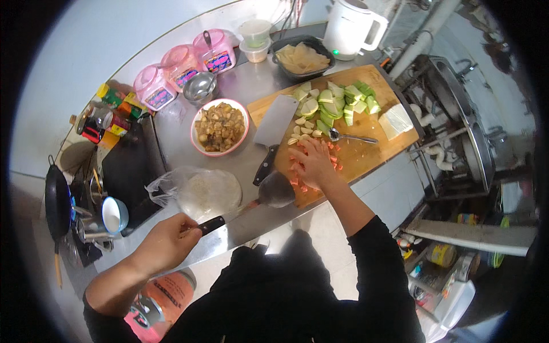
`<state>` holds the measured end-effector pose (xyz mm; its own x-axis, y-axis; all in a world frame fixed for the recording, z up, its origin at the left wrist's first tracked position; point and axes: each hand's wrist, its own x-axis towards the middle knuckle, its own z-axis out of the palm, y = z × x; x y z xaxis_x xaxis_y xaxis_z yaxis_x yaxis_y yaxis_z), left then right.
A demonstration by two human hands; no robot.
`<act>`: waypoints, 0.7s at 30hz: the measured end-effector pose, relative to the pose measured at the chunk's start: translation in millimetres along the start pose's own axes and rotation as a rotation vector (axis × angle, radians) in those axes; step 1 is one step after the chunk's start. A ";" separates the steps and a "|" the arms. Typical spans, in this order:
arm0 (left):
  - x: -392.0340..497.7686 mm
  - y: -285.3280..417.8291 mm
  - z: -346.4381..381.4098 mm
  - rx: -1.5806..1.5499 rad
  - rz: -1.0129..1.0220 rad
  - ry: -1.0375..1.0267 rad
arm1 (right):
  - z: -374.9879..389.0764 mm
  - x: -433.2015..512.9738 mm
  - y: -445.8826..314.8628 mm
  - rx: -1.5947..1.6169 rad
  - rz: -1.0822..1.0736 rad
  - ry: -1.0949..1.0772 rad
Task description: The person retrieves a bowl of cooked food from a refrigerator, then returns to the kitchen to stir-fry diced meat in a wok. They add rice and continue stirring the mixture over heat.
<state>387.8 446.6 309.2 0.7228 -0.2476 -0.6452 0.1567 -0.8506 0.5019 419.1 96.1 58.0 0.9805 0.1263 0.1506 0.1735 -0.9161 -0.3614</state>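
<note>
My left hand (pixel 173 240) grips the black handle of a metal ladle (pixel 276 190). Its bowl is at the near edge of a wooden cutting board (pixel 364 158). Fingers spread, my right hand (pixel 315 165) rests on small orange-pink diced pieces (pixel 303 188) on that board; what lies under the palm is hidden. Just beyond are peeled garlic cloves (pixel 305 127) and a metal spoon (pixel 351 137). A cleaver (pixel 274 122) lies on the board's left side, its black handle toward me. Sliced green vegetable (pixel 332 103) is heaped along the far side, with a white block (pixel 395 121) to the right.
Left of the board are a bowl of browned cubes (pixel 220 126) and a bagged pale round mass (pixel 210 193). Pink jars (pixel 178 64), a black tub of pale slices (pixel 302 58) and a white electric jug (pixel 354 30) line the back. A wok (pixel 58 201) stands over a blue flame.
</note>
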 end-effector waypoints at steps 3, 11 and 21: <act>-4.9 23.8 6.0 0.079 -0.110 0.033 | 4.2 1.1 8.0 0.030 0.001 -0.064; -4.3 55.0 14.1 0.042 -0.216 0.060 | 11.5 0.0 10.0 0.145 -0.004 0.055; 5.4 81.3 16.2 0.120 -0.187 0.084 | 7.6 -6.4 15.5 0.134 0.025 0.195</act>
<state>393.5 368.5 337.2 0.7428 -0.0452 -0.6680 0.2154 -0.9285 0.3024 416.1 84.0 44.5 0.9506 0.0163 0.3100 0.1728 -0.8575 -0.4846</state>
